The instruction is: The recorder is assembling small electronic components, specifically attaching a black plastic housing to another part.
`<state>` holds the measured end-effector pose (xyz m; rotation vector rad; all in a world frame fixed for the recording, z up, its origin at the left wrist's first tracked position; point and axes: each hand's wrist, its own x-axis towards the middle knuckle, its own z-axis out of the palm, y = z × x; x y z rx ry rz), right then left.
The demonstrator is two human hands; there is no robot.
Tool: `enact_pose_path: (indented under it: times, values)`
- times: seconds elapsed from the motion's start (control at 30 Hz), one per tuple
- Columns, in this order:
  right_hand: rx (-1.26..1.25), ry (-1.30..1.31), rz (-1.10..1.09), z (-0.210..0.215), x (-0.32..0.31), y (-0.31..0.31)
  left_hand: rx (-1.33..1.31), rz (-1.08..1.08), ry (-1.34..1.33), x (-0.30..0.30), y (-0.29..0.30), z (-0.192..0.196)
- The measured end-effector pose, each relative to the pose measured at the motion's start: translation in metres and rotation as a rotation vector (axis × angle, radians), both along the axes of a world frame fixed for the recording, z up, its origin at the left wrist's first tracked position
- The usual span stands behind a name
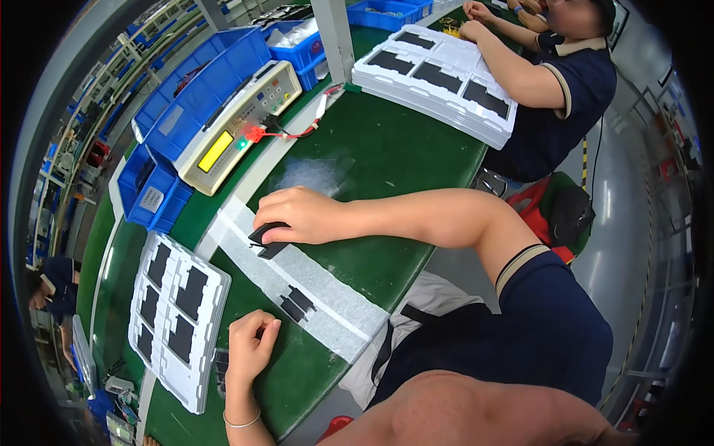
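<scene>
My right hand (303,214) grips a flat black rectangular piece (269,239) between thumb and fingers, tilted over a pale textured strip of mat (338,297). Part of that piece is hidden behind the fingers. Farther down the same strip lies a small black part with notched edges (298,303). Just left of the strip is my left hand (253,342), its fingers curled in and nothing visible in them. By its wrist, a dark gridded piece (222,366) shows partly on the green table (387,163).
A white tray (212,327) with several black flat parts lies at left. Beyond stands a tester with a yellow display (217,152), red leads (297,135) and blue bins (201,82). Clear films (316,177) lie beyond my right hand. Stacked white trays (439,82) sit beside a co-worker (554,89).
</scene>
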<state>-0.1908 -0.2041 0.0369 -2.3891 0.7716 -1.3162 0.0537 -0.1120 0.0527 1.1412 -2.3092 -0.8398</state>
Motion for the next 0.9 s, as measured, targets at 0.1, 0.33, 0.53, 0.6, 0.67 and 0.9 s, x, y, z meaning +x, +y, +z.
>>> enact_pose_path:
  times: [0.1, 0.33, 0.53, 0.6, 0.67, 0.9]
  values:
    - [-0.01, -0.018, 0.011, -0.004, 0.001, 0.0, 0.019, -0.008, -0.017, -0.001, 0.0, -0.004]
    - [0.031, -0.003, 0.007, 0.0, 0.001, -0.001, 0.108, 0.041, -0.082, -0.003, -0.002, -0.001]
    - [0.043, -0.018, 0.003, 0.0, 0.0, -0.003, 0.124, 0.035, -0.102, -0.005, -0.002, 0.002]
    - [0.015, -0.027, -0.005, -0.001, 0.001, 0.0, 0.133, 0.03, -0.108, -0.001, 0.0, 0.0]
    - [0.004, -0.039, 0.002, 0.0, 0.0, -0.001, 0.094, 0.046, -0.062, -0.005, -0.001, -0.002]
    - [0.035, 0.078, -0.002, 0.001, 0.005, -0.009, 0.161, 0.043, -0.076, 0.001, 0.001, -0.002]
